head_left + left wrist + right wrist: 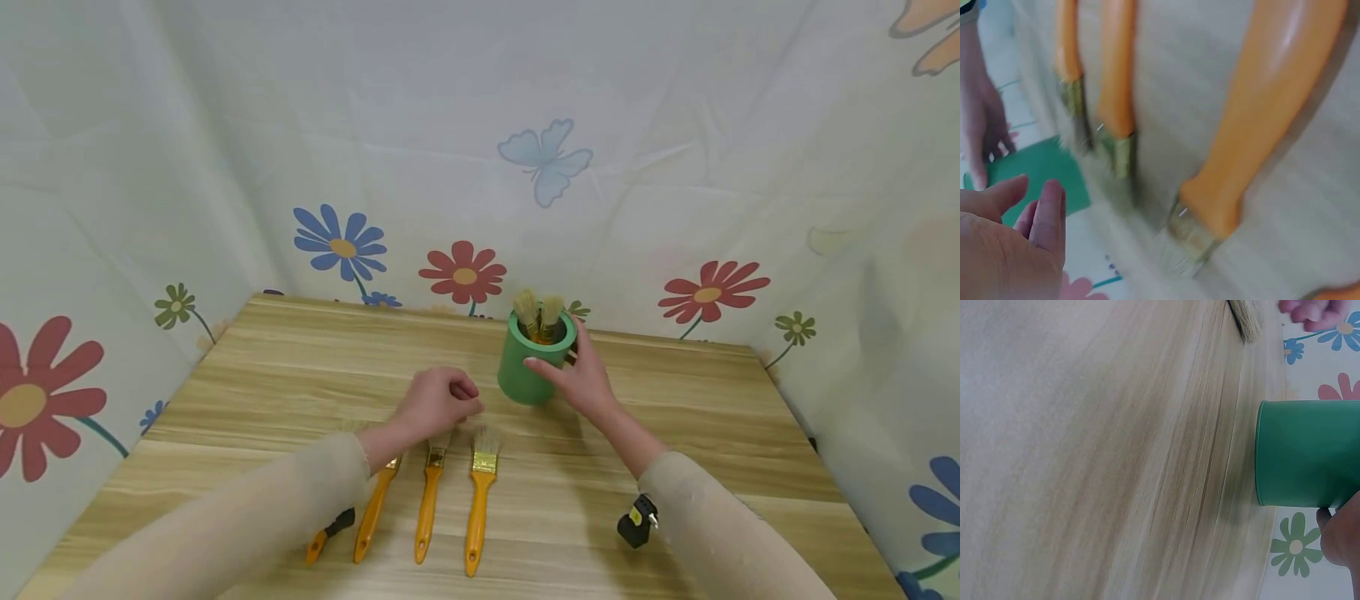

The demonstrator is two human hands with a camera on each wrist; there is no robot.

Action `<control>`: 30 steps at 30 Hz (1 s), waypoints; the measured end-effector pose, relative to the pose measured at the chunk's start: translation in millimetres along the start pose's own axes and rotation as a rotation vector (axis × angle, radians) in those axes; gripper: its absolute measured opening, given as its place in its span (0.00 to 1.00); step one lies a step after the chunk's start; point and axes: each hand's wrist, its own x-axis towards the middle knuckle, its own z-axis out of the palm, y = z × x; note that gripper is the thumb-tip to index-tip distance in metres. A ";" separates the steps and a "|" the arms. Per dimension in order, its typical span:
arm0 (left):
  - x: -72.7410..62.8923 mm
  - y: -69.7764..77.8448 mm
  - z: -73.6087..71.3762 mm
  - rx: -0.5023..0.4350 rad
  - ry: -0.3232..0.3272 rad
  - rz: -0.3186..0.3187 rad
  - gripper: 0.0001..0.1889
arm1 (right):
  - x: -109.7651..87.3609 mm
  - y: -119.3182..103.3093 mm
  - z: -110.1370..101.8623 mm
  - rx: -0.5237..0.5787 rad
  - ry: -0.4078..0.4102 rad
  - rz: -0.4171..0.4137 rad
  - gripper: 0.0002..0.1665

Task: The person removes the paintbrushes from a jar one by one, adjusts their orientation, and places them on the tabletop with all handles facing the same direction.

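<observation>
My right hand (587,377) grips the green can (525,367) by its side, thumb at the front near the rim and fingers round the far side. Two paintbrushes (540,317) stand in the can, pale bristles up. To the left of the can is my left hand (438,402), its fingers loosely bent with nothing between them. Below that hand, several paintbrushes lie side by side on the table, among them a right-hand paintbrush (480,508) and a middle paintbrush (427,508). Their orange handles point towards me. My left sleeve partly hides the leftmost ones.
The wooden table (675,400) ends at a pale cloth wall (420,133) printed with flowers and butterflies. Close to that back edge stands the can. A small black camera (637,521) sits at my right sleeve.
</observation>
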 end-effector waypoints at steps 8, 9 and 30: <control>15.2 22.5 -24.4 -0.061 0.031 0.029 0.12 | -0.8 -0.3 0.3 0.001 0.000 -0.003 0.63; 17.3 26.1 -27.1 -0.061 0.036 0.031 0.13 | -0.9 -0.3 0.2 0.000 -0.001 -0.004 0.63; 54.9 67.9 -45.8 -0.060 0.158 0.093 0.25 | 0.0 0.0 0.5 -0.004 0.003 -0.027 0.62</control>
